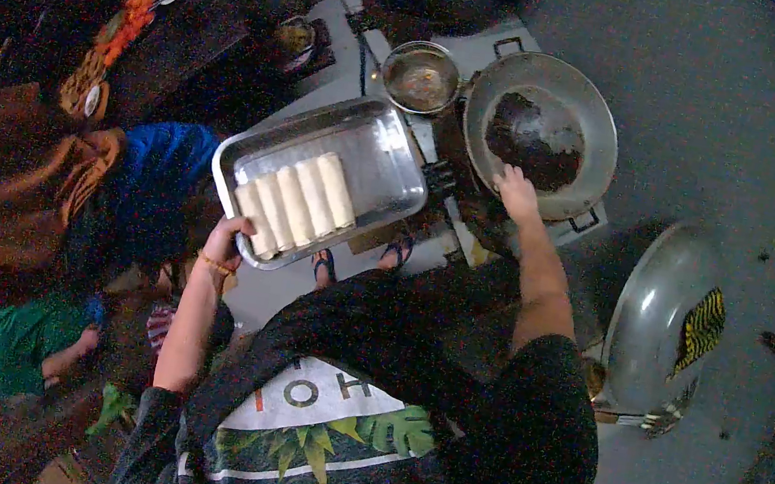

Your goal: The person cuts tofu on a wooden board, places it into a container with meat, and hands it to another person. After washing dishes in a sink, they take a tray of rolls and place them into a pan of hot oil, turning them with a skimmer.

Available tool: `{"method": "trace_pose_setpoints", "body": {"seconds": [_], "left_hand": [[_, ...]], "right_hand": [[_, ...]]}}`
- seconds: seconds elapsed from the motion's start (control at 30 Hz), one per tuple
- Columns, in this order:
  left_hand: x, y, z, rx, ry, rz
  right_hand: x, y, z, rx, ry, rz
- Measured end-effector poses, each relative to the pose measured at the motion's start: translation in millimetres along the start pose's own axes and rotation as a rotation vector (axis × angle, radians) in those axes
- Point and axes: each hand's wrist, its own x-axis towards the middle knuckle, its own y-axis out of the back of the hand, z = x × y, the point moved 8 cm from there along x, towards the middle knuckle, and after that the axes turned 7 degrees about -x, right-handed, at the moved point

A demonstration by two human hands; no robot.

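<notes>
My left hand [231, 238] grips the near left corner of a metal tray [380, 167], tilted and held up in front of me. Inside it lie several pale uncooked spring rolls [296, 204], side by side in a row at the left. My right hand [516, 193] reaches over the near rim of a large wok [595, 123], fingers stretched toward the dark oil [532, 144] in its bottom. Nothing shows between those fingers.
A small metal pot [421, 76] stands left of the wok. On the right, a big metal lid [662, 300] leans by a black-and-yellow striped cloth [702, 331]. People in brown [9, 189] and green [26, 345] clothes are at my left, near a dark table [171, 53].
</notes>
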Motion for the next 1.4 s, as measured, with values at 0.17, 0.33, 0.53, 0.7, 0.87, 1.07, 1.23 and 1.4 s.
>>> {"method": "trace_pose_setpoints", "body": {"seconds": [0.17, 0.33, 0.53, 0.7, 0.87, 1.07, 1.23, 1.4], "left_hand": [[6, 7, -6, -0.052, 0.061, -0.037], [0, -4, 14, 0.084, 0.037, -0.046], [-17, -40, 35, 0.239, -0.053, -0.134], [22, -27, 13, 0.228, -0.026, -0.411], [-16, -60, 39, 0.408, -0.094, -0.277], [-31, -89, 53, 0.536, -0.089, -0.376], [-37, -91, 61, 0.739, 0.011, -0.334], [-49, -105, 61, 0.601, 0.016, -0.336]], "right_hand": [[12, -23, -21, 0.069, -0.071, -0.038], [36, 162, -62, 0.579, -0.380, 0.737], [70, 214, -205, 0.781, 0.168, 0.413], [57, 208, -215, 0.746, 0.159, 0.306], [38, 220, -187, 0.888, 0.162, 0.375], [29, 233, -172, 0.958, 0.187, 0.233], [16, 240, -167, 1.173, 0.288, 0.099], [15, 238, -166, 1.488, 0.273, 0.090]]}}
